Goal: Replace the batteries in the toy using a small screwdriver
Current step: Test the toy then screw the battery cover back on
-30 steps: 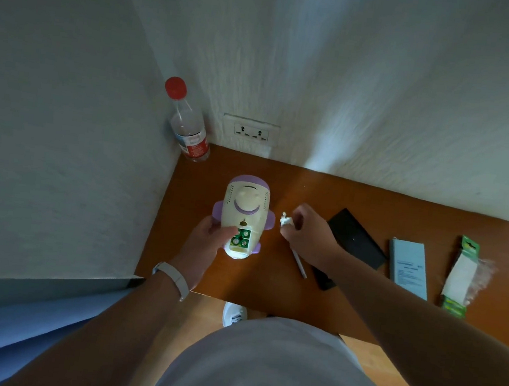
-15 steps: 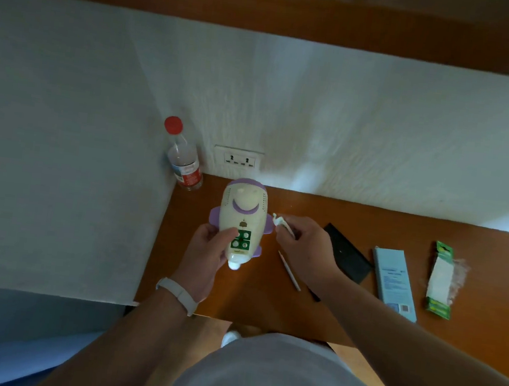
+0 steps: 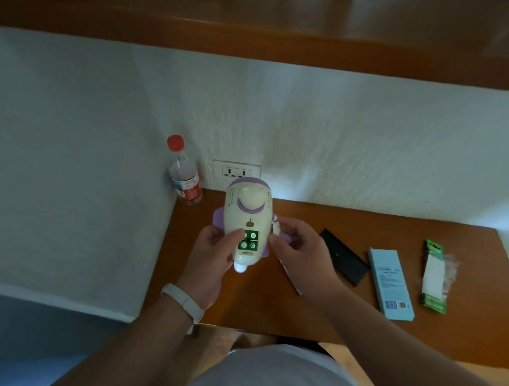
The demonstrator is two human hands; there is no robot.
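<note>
The toy [image 3: 247, 220] is gripped in the left hand [image 3: 213, 251], fingers [image 3: 231, 236] curled round it, above the counter [image 3: 390, 329] at its back-left corner; a small white piece [image 3: 276, 228] is pinched in the right hand [image 3: 300, 252] beside it; inspection is likely in hand; next, the battery door must be found

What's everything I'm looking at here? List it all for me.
toy: one, cream and purple, in the left hand
small piece: one, white, pinched by the right hand
thin stick: one, white, on the desk under the right hand
water bottle: one, clear with red cap, desk's back left corner
flat slab: one, black, on the desk right of the hands
box: one, light blue, right of the slab
pack: one, green and white, farthest right
desk: one, brown wood, against the white wall
wall socket: one, white, behind the toy
shelf: one, brown, above the desk
wristband: one, white, left wrist
left hand: grips the toy
right hand: pinches the small piece
</note>
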